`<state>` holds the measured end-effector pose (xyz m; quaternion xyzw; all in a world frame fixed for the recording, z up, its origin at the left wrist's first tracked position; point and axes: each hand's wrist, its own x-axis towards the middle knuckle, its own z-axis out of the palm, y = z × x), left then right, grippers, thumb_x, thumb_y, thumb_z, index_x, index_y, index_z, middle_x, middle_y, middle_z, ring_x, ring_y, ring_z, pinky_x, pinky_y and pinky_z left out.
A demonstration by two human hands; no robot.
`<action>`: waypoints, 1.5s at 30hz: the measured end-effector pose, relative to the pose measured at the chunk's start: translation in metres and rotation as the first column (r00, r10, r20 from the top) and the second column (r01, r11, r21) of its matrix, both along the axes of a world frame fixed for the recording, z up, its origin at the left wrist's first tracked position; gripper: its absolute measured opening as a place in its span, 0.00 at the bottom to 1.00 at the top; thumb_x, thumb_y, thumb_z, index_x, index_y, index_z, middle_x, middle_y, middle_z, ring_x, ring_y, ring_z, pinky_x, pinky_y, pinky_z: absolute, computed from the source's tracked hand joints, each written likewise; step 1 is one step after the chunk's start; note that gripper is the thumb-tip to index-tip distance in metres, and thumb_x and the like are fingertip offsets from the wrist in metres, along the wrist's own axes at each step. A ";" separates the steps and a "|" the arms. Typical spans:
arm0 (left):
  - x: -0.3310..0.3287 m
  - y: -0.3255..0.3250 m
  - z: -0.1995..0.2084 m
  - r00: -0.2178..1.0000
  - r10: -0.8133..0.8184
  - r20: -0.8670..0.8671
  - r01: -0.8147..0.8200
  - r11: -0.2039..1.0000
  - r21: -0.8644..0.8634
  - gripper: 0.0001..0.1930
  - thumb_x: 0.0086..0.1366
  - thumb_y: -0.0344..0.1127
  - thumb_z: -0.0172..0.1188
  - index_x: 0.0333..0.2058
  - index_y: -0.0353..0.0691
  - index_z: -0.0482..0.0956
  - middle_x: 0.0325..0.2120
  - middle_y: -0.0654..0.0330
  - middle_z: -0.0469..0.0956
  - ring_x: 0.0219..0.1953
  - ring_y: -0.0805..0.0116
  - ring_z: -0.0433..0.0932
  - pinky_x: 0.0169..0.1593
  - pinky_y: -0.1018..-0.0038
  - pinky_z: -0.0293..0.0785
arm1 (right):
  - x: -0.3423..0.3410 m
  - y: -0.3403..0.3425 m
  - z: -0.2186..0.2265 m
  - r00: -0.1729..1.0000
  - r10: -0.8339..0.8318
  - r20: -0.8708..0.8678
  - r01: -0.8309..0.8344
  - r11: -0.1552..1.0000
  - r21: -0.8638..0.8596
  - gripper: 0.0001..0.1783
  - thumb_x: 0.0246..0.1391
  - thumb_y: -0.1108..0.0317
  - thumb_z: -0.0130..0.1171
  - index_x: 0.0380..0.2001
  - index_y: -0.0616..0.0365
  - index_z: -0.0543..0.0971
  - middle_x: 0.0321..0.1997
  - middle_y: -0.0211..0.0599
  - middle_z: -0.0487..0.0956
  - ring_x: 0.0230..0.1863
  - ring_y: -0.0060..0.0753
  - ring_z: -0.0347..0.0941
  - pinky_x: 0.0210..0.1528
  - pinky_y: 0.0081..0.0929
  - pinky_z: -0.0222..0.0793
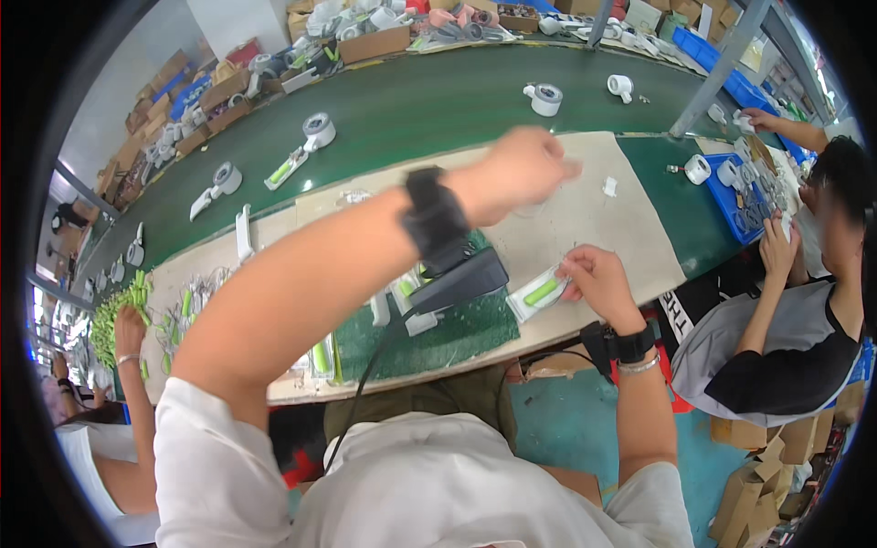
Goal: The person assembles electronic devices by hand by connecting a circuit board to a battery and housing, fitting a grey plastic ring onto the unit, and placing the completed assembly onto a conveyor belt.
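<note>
My right hand (598, 283) pinches the end of a white plastic handle (523, 305) with a bright green piece (542, 292) lying in it. It is held low over the right part of the paper-covered bench. My left hand (525, 173) is stretched across the bench, above the beige sheet (630, 215); motion blurs its fingers, so I cannot make out anything in them. A small white part (609, 186) lies to the right of that hand. Below my left wrist is a dark, corded device (464, 279), above a green mat (480, 336) with white and green handle parts on it.
Beyond the bench runs a green conveyor belt (402, 108) with white round-headed units (545, 99) on it. A pile of green pieces (114, 320) and thin wires lies at left by a co-worker's hand (130, 327). Another person sits at right near a blue tray (731, 201). A metal post (722, 68) stands there.
</note>
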<state>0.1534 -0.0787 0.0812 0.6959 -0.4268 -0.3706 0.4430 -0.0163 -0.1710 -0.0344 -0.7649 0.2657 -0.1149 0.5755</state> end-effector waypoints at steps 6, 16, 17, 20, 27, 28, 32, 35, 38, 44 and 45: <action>0.014 -0.048 -0.099 0.374 -0.059 0.926 0.114 0.993 0.017 0.19 0.50 0.41 0.58 0.39 0.37 0.71 0.40 0.50 0.67 0.43 0.50 0.67 0.41 0.63 0.69 | 0.005 -0.019 -0.023 0.987 -0.030 0.160 -0.001 0.982 0.189 0.10 0.51 0.75 0.49 0.36 0.69 0.74 0.27 0.37 0.76 0.27 0.23 0.74 0.29 0.16 0.71; 0.082 -0.068 -0.072 0.652 -0.162 0.741 0.118 0.987 0.113 0.12 0.51 0.35 0.54 0.31 0.32 0.73 0.33 0.46 0.72 0.36 0.53 0.72 0.40 0.64 0.69 | 0.016 -0.042 -0.015 0.993 -0.071 0.097 0.045 0.968 0.248 0.09 0.50 0.77 0.50 0.36 0.65 0.75 0.23 0.32 0.75 0.22 0.17 0.68 0.25 0.14 0.67; 0.078 -0.079 -0.078 0.616 -0.238 0.751 0.125 0.971 0.206 0.12 0.50 0.35 0.55 0.29 0.32 0.74 0.29 0.46 0.73 0.34 0.51 0.73 0.38 0.64 0.69 | 0.016 -0.043 -0.014 0.992 -0.075 0.100 0.050 0.972 0.231 0.09 0.50 0.77 0.50 0.35 0.65 0.75 0.24 0.32 0.75 0.23 0.17 0.68 0.26 0.14 0.67; 0.065 -0.104 -0.090 0.562 -0.358 0.746 0.166 0.932 0.322 0.11 0.48 0.35 0.56 0.26 0.32 0.75 0.24 0.45 0.74 0.31 0.50 0.74 0.36 0.63 0.70 | 0.019 -0.046 -0.019 0.986 -0.081 0.146 0.060 0.987 0.147 0.08 0.49 0.77 0.51 0.34 0.66 0.75 0.24 0.33 0.75 0.23 0.17 0.68 0.26 0.14 0.66; 0.072 -0.108 -0.106 0.798 -0.379 0.469 0.337 0.925 0.175 0.09 0.51 0.30 0.53 0.28 0.29 0.75 0.22 0.48 0.75 0.26 0.61 0.76 0.29 0.72 0.72 | 0.018 -0.044 -0.015 0.970 -0.193 0.146 0.165 0.969 0.184 0.07 0.47 0.77 0.54 0.32 0.65 0.76 0.25 0.32 0.75 0.25 0.17 0.68 0.28 0.15 0.65; 0.064 -0.100 -0.089 0.935 -0.308 0.174 0.277 0.944 0.182 0.09 0.53 0.29 0.54 0.31 0.29 0.75 0.22 0.52 0.76 0.26 0.68 0.77 0.30 0.76 0.72 | 0.017 -0.045 -0.017 0.966 -0.212 0.148 0.187 0.968 0.169 0.07 0.47 0.76 0.54 0.31 0.65 0.76 0.25 0.32 0.75 0.25 0.17 0.68 0.29 0.15 0.64; 0.051 -0.061 -0.075 0.947 -0.161 -0.280 0.180 0.983 0.046 0.08 0.57 0.28 0.54 0.35 0.32 0.74 0.25 0.60 0.76 0.29 0.78 0.74 0.32 0.82 0.71 | 0.038 -0.043 0.014 0.966 -0.112 0.233 0.125 0.991 -0.044 0.06 0.46 0.76 0.54 0.30 0.65 0.74 0.25 0.33 0.75 0.25 0.19 0.68 0.29 0.16 0.64; 0.055 -0.043 -0.082 0.869 -0.102 -0.485 0.078 0.995 -0.068 0.09 0.58 0.27 0.52 0.38 0.32 0.72 0.30 0.60 0.75 0.31 0.75 0.75 0.35 0.81 0.73 | 0.068 -0.040 0.019 0.935 -0.089 0.342 0.160 0.970 -0.183 0.03 0.46 0.76 0.53 0.28 0.63 0.73 0.26 0.36 0.72 0.25 0.24 0.68 0.30 0.20 0.63; 0.052 -0.033 -0.079 0.832 -0.009 -0.555 -0.017 0.999 -0.041 0.10 0.58 0.27 0.51 0.39 0.32 0.71 0.31 0.59 0.74 0.33 0.72 0.75 0.38 0.80 0.73 | 0.079 -0.036 0.018 0.931 -0.082 0.355 0.177 0.953 -0.245 0.03 0.47 0.76 0.52 0.28 0.64 0.73 0.26 0.36 0.72 0.25 0.26 0.68 0.29 0.20 0.64; 0.054 -0.025 -0.083 0.864 0.000 -0.504 -0.047 0.996 -0.080 0.09 0.58 0.27 0.52 0.38 0.32 0.71 0.31 0.58 0.74 0.34 0.71 0.76 0.38 0.79 0.74 | 0.089 -0.030 0.010 0.952 -0.087 0.295 0.158 0.961 -0.226 0.03 0.47 0.75 0.52 0.26 0.64 0.71 0.26 0.38 0.72 0.24 0.28 0.69 0.28 0.21 0.65; 0.054 -0.025 -0.083 0.862 0.001 -0.507 -0.046 0.996 -0.078 0.09 0.58 0.27 0.52 0.38 0.32 0.71 0.31 0.58 0.74 0.34 0.71 0.76 0.38 0.79 0.74 | 0.088 -0.030 0.008 0.953 -0.089 0.291 0.158 0.962 -0.224 0.03 0.47 0.75 0.52 0.26 0.64 0.71 0.26 0.38 0.72 0.24 0.28 0.69 0.28 0.21 0.65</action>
